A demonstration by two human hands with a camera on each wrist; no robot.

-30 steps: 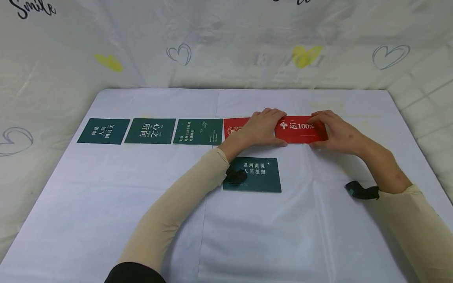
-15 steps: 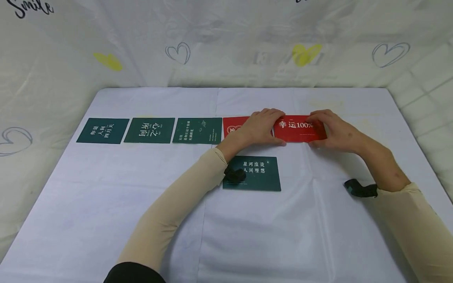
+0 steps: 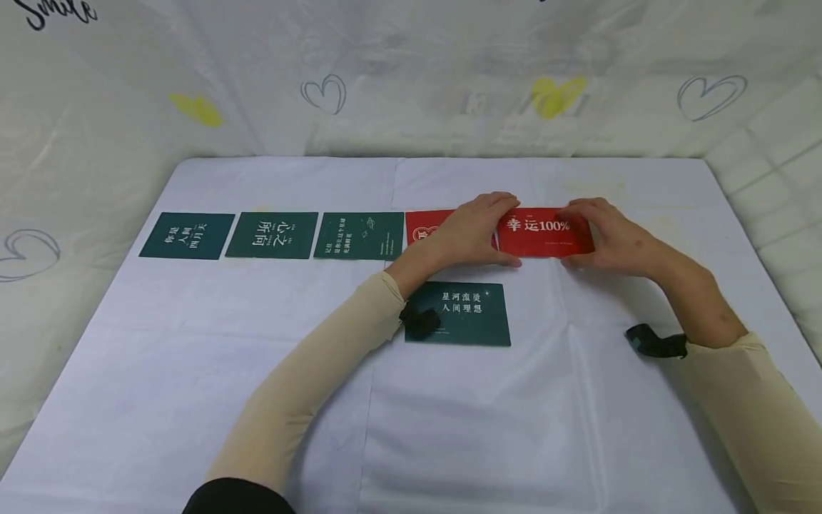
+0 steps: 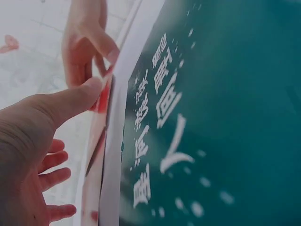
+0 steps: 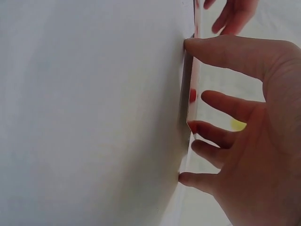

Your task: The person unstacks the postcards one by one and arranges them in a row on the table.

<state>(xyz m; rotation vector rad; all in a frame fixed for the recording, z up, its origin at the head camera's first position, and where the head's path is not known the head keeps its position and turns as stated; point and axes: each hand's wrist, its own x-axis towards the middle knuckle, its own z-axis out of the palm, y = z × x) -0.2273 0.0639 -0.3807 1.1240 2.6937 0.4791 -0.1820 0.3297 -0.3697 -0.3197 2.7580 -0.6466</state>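
A red card (image 3: 546, 232) printed with white characters and "100%" lies at the right end of a row of cards. My right hand (image 3: 613, 239) grips its right end, thumb at the near edge and fingers at the far edge. At its left end, my left hand (image 3: 472, 228) has its thumb and fingers at the near and far corners. Another red card (image 3: 420, 225) is partly hidden under my left hand. Nearer to me lies a dark green card (image 3: 478, 314), overlapped by the left wrist's black camera; it looms large in the left wrist view.
Three green cards, the leftmost one (image 3: 186, 235), the second (image 3: 272, 235) and the third (image 3: 358, 235), continue the row leftward. A white cloth covers the table (image 3: 225, 371). Behind it hangs a pale curtain (image 3: 417, 86) with hearts.
Both hands stay at the ends of the red card. My left forearm and wrist have shifted slightly left; the cards keep their places.
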